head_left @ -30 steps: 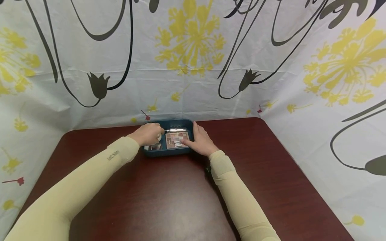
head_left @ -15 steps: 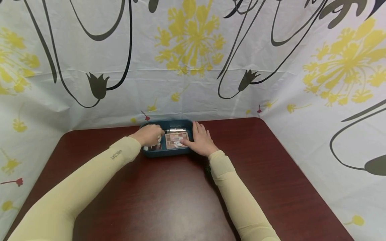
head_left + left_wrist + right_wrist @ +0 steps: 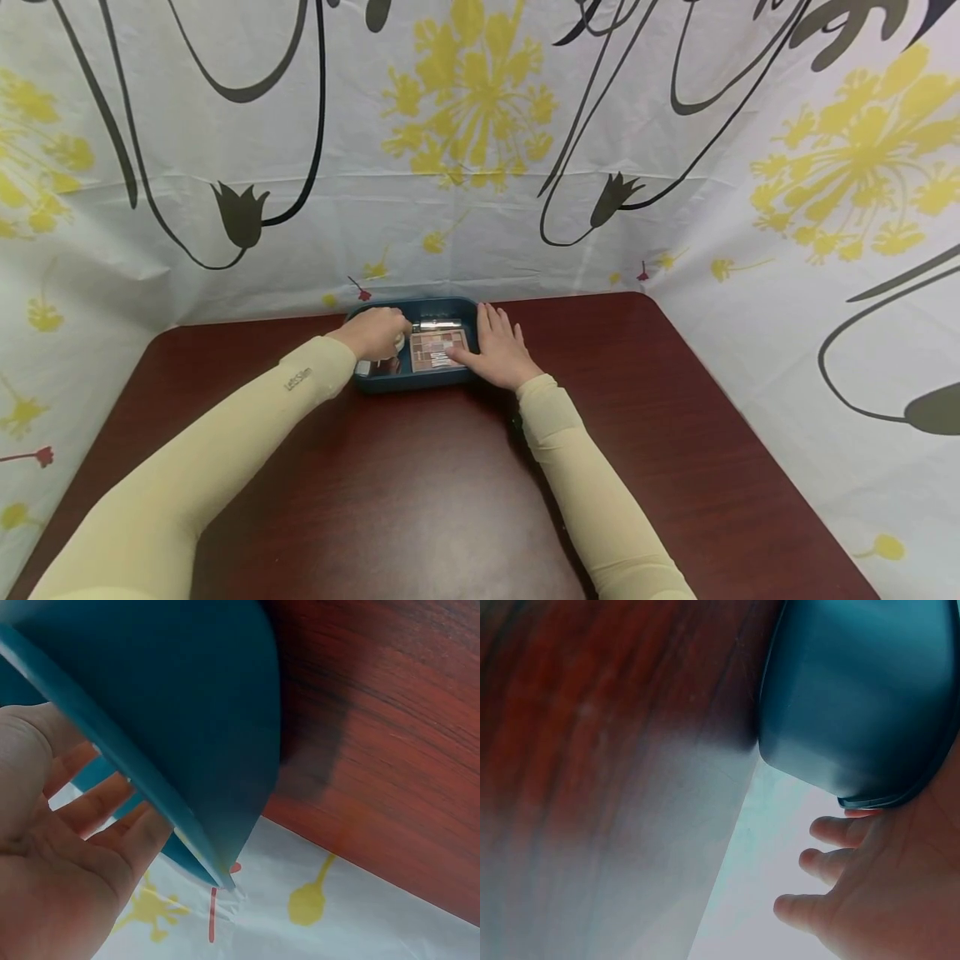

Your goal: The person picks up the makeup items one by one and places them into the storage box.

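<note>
A dark teal tray [image 3: 420, 381] stands at the far edge of the table. My left hand [image 3: 369, 333] reaches over its left side with curled fingers; a small white roundish thing [image 3: 400, 342] shows at them, mostly hidden. In the left wrist view, the left fingers [image 3: 101, 802] pass behind the tray's rim. My right hand [image 3: 498, 348] rests along the tray's right side, fingers straight, thumb over the edge of an eyeshadow palette [image 3: 431, 350]. The right wrist view shows the right fingers [image 3: 829, 866] spread beside the tray's outer wall.
Behind the palette lies a shiny slim tube [image 3: 438, 324]. A small dark, glossy item [image 3: 387, 365] lies at the tray's front left. The reddish-brown table [image 3: 420, 483] extends toward me, and a flower-printed sheet [image 3: 450, 233] hangs right behind it.
My left hand and forearm have shifted slightly to the right over the tray, the white thing moving along. The right hand stays in place on the tray's side.
</note>
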`<state>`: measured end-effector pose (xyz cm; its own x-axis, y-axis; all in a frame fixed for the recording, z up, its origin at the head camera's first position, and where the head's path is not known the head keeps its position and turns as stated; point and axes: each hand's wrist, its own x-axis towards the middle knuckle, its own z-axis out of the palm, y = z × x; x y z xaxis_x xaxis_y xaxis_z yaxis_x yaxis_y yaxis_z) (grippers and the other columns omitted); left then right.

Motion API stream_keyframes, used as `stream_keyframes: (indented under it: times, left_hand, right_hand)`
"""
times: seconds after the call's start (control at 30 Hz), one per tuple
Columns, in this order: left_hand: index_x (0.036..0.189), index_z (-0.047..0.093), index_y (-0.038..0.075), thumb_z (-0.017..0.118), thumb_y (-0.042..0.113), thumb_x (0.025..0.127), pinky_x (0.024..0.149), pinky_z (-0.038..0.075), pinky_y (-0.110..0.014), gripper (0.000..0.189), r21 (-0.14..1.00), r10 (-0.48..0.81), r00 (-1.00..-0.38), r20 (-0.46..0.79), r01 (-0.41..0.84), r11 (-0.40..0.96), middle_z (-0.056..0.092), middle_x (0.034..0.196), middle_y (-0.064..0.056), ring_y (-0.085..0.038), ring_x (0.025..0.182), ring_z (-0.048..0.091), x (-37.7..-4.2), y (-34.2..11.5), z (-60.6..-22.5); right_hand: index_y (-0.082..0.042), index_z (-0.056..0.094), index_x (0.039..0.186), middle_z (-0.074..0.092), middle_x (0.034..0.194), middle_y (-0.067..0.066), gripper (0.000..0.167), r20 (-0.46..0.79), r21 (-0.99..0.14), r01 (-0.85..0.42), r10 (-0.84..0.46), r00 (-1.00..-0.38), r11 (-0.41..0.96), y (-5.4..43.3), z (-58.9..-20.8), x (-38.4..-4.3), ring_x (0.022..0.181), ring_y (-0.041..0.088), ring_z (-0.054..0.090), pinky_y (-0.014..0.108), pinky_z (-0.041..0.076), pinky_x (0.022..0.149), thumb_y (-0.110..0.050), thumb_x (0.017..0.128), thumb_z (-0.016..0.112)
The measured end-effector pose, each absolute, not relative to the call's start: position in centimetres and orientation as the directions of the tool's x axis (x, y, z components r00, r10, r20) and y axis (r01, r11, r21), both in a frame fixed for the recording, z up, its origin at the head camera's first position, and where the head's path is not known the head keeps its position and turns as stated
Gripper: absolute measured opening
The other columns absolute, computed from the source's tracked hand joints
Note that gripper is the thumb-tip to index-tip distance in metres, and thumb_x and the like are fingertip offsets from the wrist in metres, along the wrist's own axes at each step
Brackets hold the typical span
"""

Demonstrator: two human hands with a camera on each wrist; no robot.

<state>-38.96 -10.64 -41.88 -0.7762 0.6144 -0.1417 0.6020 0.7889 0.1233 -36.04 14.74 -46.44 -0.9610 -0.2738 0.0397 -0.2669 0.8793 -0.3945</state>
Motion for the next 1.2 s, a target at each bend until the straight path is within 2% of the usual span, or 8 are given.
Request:
stream_keyframes:
  times: [0.23,0.5,0.83,0.97,1.2]
  left_hand:
    - [0.119,0.073,0.009,0.072,0.006,0.092,0.086,0.054,-0.045,0.027,0.121,0.613,-0.78,-0.124,0.602,0.79,0.061,0.117,-0.016,-0.031,0.102,0.063,-39.2,-10.3,-42.3]
    - [0.12,0.073,0.01,0.08,0.011,0.088,0.086,0.054,-0.043,0.033,0.088,0.6,-0.79,-0.124,0.594,0.8,0.06,0.115,-0.014,-0.029,0.101,0.063,-39.3,-10.0,-42.6]
    - [0.124,0.071,0.01,0.077,0.011,0.089,0.083,0.056,-0.043,0.035,0.073,0.589,-0.798,-0.126,0.584,0.808,0.059,0.115,-0.015,-0.028,0.096,0.063,-39.2,-9.7,-42.9]
    - [0.123,0.072,0.011,0.075,0.013,0.092,0.084,0.055,-0.043,0.031,0.084,0.575,-0.806,-0.139,0.569,0.818,0.059,0.116,-0.015,-0.027,0.096,0.062,-39.1,-9.7,-42.9]
    - [0.128,0.069,0.011,0.074,0.015,0.093,0.085,0.055,-0.044,0.036,0.078,0.562,-0.814,-0.145,0.557,0.827,0.059,0.12,-0.016,-0.028,0.098,0.063,-39.0,-9.5,-43.0]
  right_hand:
    - [-0.005,0.004,0.162,0.007,0.167,0.016,0.109,0.039,-0.404,-0.272,-0.281,-0.959,0.874,14.7,-46.4,-36.0,0.153,0.037,0.003,0.06,0.006,0.119,-0.074,0.091,0.05]
    - [-0.005,0.005,0.162,0.007,0.167,0.017,0.111,0.031,-0.404,-0.271,-0.283,-0.959,0.874,14.5,-46.3,-35.8,0.153,0.035,0.003,0.058,0.005,0.12,-0.078,0.09,0.047]
    - [-0.005,0.004,0.162,0.007,0.167,0.016,0.111,0.023,-0.401,-0.261,-0.276,-0.961,0.878,14.6,-46.2,-35.9,0.153,0.034,0.003,0.058,0.005,0.12,-0.078,0.089,0.048]
    - [-0.006,0.003,0.162,0.007,0.167,0.016,0.111,0.016,-0.402,-0.263,-0.28,-0.96,0.877,14.7,-46.3,-35.9,0.153,0.034,0.003,0.057,0.005,0.12,-0.076,0.09,0.049]
    - [-0.006,0.004,0.162,0.007,0.168,0.015,0.112,0.017,-0.404,-0.256,-0.273,-0.962,0.878,14.9,-46.3,-36.0,0.154,0.033,0.003,0.057,0.005,0.12,-0.078,0.089,0.048]
